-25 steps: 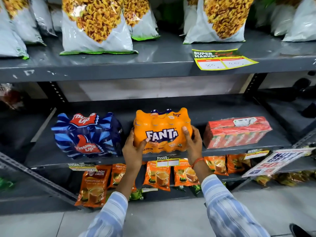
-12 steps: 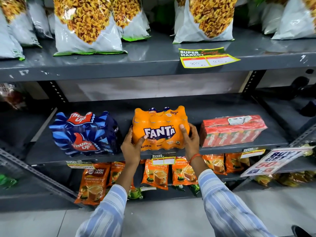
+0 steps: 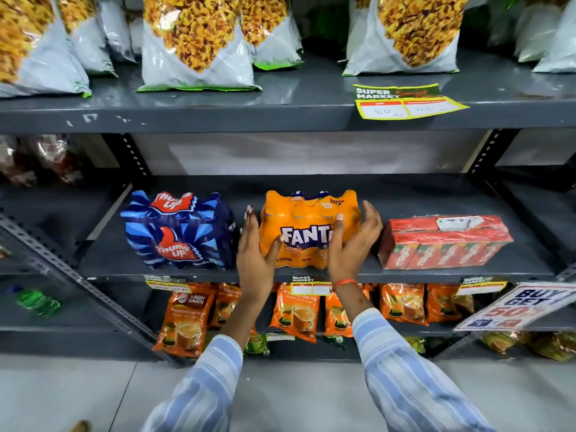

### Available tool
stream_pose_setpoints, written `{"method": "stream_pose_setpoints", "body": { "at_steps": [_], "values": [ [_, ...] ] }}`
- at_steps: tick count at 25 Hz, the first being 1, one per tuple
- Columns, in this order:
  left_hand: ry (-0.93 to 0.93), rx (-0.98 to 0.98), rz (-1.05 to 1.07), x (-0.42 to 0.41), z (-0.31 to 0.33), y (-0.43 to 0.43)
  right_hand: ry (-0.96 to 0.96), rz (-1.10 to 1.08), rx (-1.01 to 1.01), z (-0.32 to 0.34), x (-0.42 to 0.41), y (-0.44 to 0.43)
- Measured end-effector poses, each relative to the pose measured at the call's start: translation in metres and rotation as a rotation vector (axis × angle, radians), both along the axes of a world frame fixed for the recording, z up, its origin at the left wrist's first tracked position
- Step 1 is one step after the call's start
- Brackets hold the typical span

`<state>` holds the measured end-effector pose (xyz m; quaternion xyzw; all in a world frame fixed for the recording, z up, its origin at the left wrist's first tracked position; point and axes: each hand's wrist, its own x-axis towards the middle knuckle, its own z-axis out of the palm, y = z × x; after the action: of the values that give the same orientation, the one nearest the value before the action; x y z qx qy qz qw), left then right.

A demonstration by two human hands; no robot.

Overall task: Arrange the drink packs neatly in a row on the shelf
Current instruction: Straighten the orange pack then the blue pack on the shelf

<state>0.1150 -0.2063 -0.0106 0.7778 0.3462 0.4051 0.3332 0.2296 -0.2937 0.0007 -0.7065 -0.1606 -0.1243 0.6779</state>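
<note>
Whereas both hands were gripping the Fanta pack (image 3: 307, 229) a moment ago, the left hand (image 3: 254, 257) and right hand (image 3: 352, 244) are now spreading apart, fingers loosened, flanking it at nine and three o'clock, while it is sitting on the middle shelf (image 3: 436, 275) between the Thums Up pack (image 3: 179, 230) and red carton pack (image 3: 444, 241), narrow gaps remaining either side.

Three drink packs (image 3: 307, 229) on the middle shelf (image 3: 311, 272), two hands (image 3: 254, 260), two striped sleeves (image 3: 414, 381)
</note>
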Motion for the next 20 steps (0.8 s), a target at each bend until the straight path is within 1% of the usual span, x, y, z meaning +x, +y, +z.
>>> {"method": "stream_pose_setpoints", "body": {
  "at_steps": [3,5,6,8,10,12,13,15,20],
  "values": [
    [-0.041,0.092,0.062,-0.025,0.01,0.024,-0.23,0.111,0.015,0.018,-0.039,0.038],
    [-0.059,0.084,0.136,-0.052,0.011,0.056,-0.294,0.256,0.024,0.021,-0.071,0.071],
    [-0.048,0.068,0.183,-0.066,0.009,0.073,-0.273,0.348,0.001,0.017,-0.085,0.085],
    [-0.021,-0.005,0.273,-0.093,-0.001,0.107,-0.153,0.525,-0.102,-0.001,-0.109,0.108],
    [-0.039,-0.176,0.298,-0.12,-0.011,0.14,-0.047,0.614,-0.23,-0.024,-0.124,0.129],
    [-0.048,-0.329,0.229,-0.137,-0.02,0.165,0.023,0.625,-0.283,-0.043,-0.128,0.141],
    [-0.035,-0.349,0.203,-0.143,-0.025,0.173,0.054,0.615,-0.279,-0.049,-0.13,0.145],
    [-0.018,-0.344,0.183,-0.149,-0.032,0.183,0.087,0.575,-0.266,-0.055,-0.133,0.151],
    [-0.062,-0.345,0.169,-0.154,-0.039,0.194,0.098,0.558,-0.281,-0.058,-0.139,0.164]
  ]
}}
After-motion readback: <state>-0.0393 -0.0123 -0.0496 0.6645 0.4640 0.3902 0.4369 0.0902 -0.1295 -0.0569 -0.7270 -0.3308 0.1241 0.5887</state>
